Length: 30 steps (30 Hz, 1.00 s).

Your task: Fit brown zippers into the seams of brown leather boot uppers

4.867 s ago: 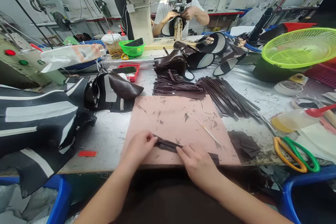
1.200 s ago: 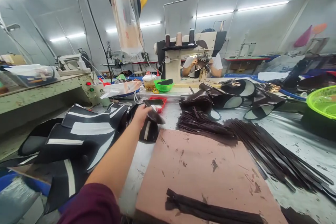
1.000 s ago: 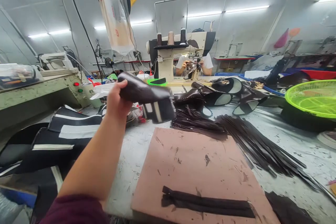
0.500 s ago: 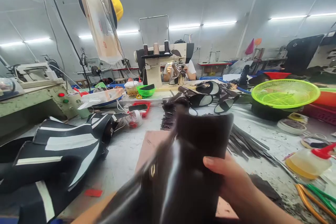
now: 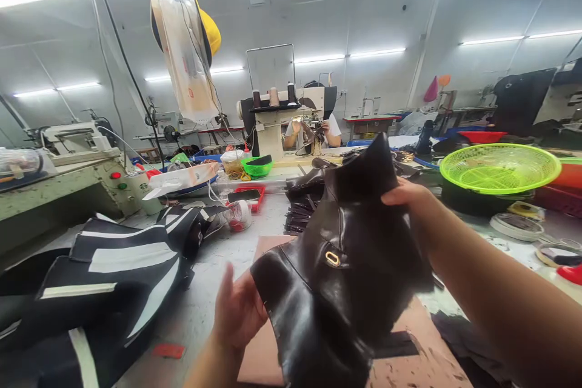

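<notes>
A glossy dark brown leather boot upper (image 5: 368, 279) with a small gold metal ring is held up in front of me. My right hand (image 5: 413, 203) grips its upper right edge, the thumb on the near face and the other fingers hidden behind. At the lower left edge, my left hand (image 5: 240, 309) holds the leather from beneath with the thumb raised; its fingertips are hidden. Under the upper lies a pinkish board (image 5: 261, 351), partly covered, with a dark strip (image 5: 400, 344) on it.
Black pieces with white strips (image 5: 131, 257) lie at left. Other dark brown pieces (image 5: 304, 182) are behind the upper. A green basket (image 5: 500, 170) stands at right, near a red-capped bottle (image 5: 568, 279). A co-worker's hands (image 5: 295, 127) are at a sewing machine (image 5: 273, 124) beyond.
The boot upper has turned and opened outward, bringing its gold ring to the middle. My right hand has risen with its edge; my left hand has come into view at the lower left.
</notes>
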Each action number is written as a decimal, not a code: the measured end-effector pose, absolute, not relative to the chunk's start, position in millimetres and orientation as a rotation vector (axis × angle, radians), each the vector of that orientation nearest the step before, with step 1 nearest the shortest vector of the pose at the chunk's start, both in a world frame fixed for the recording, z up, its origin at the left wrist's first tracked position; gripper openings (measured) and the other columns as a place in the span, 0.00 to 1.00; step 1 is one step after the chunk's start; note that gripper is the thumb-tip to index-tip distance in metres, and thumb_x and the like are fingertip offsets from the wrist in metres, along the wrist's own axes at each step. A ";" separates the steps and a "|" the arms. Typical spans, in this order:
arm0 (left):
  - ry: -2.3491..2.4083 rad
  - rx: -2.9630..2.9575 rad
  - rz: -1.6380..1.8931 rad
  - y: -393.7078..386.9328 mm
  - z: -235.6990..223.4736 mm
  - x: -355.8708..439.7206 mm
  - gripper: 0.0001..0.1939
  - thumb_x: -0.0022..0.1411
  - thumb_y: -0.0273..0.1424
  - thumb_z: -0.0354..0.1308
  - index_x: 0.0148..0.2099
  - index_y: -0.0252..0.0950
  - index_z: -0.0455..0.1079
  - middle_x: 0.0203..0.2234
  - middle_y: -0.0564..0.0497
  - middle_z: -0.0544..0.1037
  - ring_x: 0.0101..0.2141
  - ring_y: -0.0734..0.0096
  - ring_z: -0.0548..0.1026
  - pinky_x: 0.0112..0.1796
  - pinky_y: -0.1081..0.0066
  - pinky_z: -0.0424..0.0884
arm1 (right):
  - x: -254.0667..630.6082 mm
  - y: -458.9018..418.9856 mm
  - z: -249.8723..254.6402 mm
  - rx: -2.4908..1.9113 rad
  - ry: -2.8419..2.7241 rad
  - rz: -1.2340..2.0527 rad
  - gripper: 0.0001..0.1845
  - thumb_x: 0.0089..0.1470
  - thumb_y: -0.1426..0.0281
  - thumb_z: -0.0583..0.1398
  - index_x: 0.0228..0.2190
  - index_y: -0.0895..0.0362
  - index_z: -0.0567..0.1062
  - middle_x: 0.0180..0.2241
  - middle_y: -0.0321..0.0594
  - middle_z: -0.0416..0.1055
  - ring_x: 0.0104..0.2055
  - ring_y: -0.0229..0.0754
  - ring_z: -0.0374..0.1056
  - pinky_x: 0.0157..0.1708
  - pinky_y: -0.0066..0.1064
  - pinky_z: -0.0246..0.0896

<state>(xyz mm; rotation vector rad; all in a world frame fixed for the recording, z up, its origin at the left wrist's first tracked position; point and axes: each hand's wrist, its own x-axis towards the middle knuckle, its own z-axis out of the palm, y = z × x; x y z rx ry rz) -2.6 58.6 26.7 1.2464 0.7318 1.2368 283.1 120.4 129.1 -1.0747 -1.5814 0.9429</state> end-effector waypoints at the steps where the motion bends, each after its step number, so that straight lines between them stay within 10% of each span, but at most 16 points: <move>1: 0.645 1.059 1.162 60.9 26.6 -2.0 0.20 0.55 0.45 0.54 0.40 0.35 0.72 0.29 0.47 0.78 0.29 0.68 0.76 0.28 0.74 0.72 | 284.3 134.0 133.2 -1.092 -1.641 0.863 0.26 0.37 0.58 0.55 0.39 0.59 0.70 0.31 0.45 0.73 0.32 0.50 0.70 0.33 0.43 0.64; 7: 0.773 0.483 1.419 95.9 16.3 37.8 0.18 0.45 0.17 0.59 0.39 0.39 0.67 0.30 0.55 0.75 0.25 0.80 0.74 0.27 0.82 0.71 | 275.4 197.3 135.0 -1.320 -1.637 0.060 0.36 0.43 0.61 0.60 0.53 0.57 0.59 0.53 0.49 0.61 0.53 0.51 0.59 0.50 0.41 0.54; 13: 0.920 0.237 1.437 103.3 -8.8 59.7 0.13 0.48 0.14 0.53 0.34 0.35 0.64 0.25 0.55 0.73 0.22 0.81 0.73 0.22 0.83 0.70 | 258.7 159.5 30.6 -1.971 -1.946 1.289 0.33 0.47 0.44 0.49 0.20 0.61 0.73 0.14 0.44 0.67 0.22 0.45 0.69 0.28 0.38 0.65; 23: 1.197 0.991 1.112 94.1 -27.5 26.4 0.23 0.40 0.27 0.65 0.43 0.37 0.69 0.36 0.48 0.76 0.38 0.61 0.74 0.37 0.65 0.72 | 236.4 127.3 -19.8 -1.112 -1.117 1.574 0.13 0.48 0.58 0.57 0.35 0.50 0.73 0.34 0.39 0.75 0.43 0.48 0.68 0.45 0.41 0.61; 30: 1.362 1.487 1.171 111.6 -46.4 6.8 0.27 0.43 0.30 0.59 0.49 0.34 0.66 0.43 0.45 0.74 0.47 0.52 0.69 0.52 0.52 0.58 | 235.5 127.1 0.5 -1.013 -0.896 1.710 0.16 0.35 0.64 0.66 0.29 0.55 0.72 0.33 0.38 0.74 0.35 0.41 0.69 0.36 0.30 0.61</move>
